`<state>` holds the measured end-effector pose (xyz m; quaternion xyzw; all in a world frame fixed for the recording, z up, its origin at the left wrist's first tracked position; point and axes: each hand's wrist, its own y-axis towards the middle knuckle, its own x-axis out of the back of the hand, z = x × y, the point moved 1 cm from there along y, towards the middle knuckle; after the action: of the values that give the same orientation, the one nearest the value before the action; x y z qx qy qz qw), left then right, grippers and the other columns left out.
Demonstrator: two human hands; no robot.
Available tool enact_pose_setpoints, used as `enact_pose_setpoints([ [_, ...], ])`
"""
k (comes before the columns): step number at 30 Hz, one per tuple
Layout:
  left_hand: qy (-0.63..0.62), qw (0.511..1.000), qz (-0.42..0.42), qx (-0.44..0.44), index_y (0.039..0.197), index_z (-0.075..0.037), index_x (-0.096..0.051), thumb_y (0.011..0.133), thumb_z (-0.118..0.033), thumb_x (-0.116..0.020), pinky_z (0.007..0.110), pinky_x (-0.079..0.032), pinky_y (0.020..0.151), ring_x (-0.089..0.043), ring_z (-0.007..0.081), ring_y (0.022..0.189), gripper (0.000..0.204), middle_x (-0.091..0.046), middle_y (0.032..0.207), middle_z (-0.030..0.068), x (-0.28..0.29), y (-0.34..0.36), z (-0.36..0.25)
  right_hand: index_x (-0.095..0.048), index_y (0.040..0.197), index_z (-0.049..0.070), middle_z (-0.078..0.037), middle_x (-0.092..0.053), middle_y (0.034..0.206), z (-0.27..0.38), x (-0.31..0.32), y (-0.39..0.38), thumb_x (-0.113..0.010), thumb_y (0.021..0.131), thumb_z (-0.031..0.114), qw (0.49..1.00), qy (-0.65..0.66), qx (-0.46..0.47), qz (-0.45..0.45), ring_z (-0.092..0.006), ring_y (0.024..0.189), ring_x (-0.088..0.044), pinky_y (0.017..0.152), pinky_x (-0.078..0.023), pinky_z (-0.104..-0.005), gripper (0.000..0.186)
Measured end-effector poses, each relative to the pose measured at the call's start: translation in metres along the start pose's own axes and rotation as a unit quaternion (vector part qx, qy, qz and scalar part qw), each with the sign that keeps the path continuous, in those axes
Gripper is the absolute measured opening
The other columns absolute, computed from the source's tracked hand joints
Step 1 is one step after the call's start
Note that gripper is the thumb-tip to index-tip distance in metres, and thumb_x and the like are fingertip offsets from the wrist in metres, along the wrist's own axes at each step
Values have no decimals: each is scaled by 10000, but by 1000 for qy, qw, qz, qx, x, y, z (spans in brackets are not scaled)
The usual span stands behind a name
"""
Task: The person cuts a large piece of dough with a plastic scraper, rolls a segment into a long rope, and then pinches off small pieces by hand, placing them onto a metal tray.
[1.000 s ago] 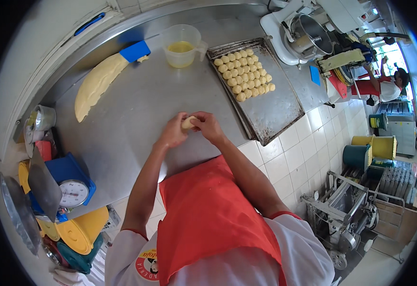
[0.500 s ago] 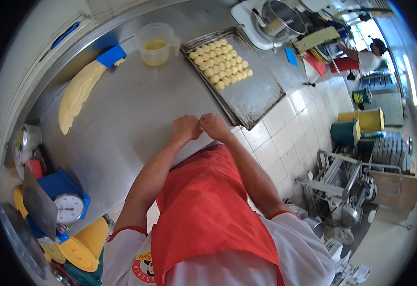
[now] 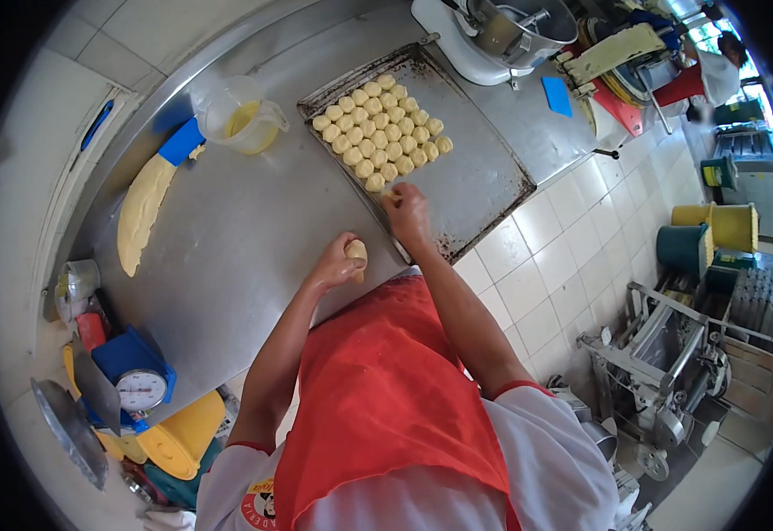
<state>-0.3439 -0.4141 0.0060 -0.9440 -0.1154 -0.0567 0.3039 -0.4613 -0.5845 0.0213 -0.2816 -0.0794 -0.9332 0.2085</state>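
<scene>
My left hand (image 3: 332, 264) is closed round a lump of dough (image 3: 356, 253) that bulges out beside the thumb, just above the steel table (image 3: 227, 257). Over the near edge of the baking tray (image 3: 479, 168), my right hand (image 3: 410, 217) pinches a small dough ball (image 3: 390, 196), mostly covered by the fingers. Right beside those fingers are rows of pale dough balls (image 3: 376, 134), set close together on the tray's left half. Farther left lies a long strip of dough (image 3: 145, 208), with a blue dough scraper (image 3: 181, 142) at its far end.
A clear plastic jug (image 3: 243, 124) with yellow liquid stands behind the scraper. At the back right is a mixer with a steel bowl (image 3: 528, 40), near a blue card-like piece (image 3: 557, 96). A dial scale (image 3: 141, 389) sits front left. Another person (image 3: 718, 75) is far right.
My hands were together at the table's edge and have parted. The right one has moved forward to the tray with a dough ball; dough now shows in the left. The view has shifted.
</scene>
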Motion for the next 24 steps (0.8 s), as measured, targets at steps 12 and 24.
enact_pose_setpoints([
  [12, 194, 979, 13, -62, 1289, 1, -502, 680, -114, -804, 443, -552, 827, -692, 371, 958, 690, -674, 1082, 265, 13, 4, -70, -714, 1099, 4, -192, -719, 848, 33, 23, -43, -619, 929, 216, 942, 156, -161, 249, -274, 754, -694, 709, -535, -378, 288],
  [24, 411, 905, 6, -107, 837, 4, -729, 784, -176, -669, 473, -570, 811, -699, 397, 924, 198, -708, 920, 262, -12, -3, -99, -679, 867, -10, -268, -641, 776, 60, 11, -67, -557, 974, 321, 984, -172, -42, -6, -446, 728, -626, 667, -488, -460, 369],
])
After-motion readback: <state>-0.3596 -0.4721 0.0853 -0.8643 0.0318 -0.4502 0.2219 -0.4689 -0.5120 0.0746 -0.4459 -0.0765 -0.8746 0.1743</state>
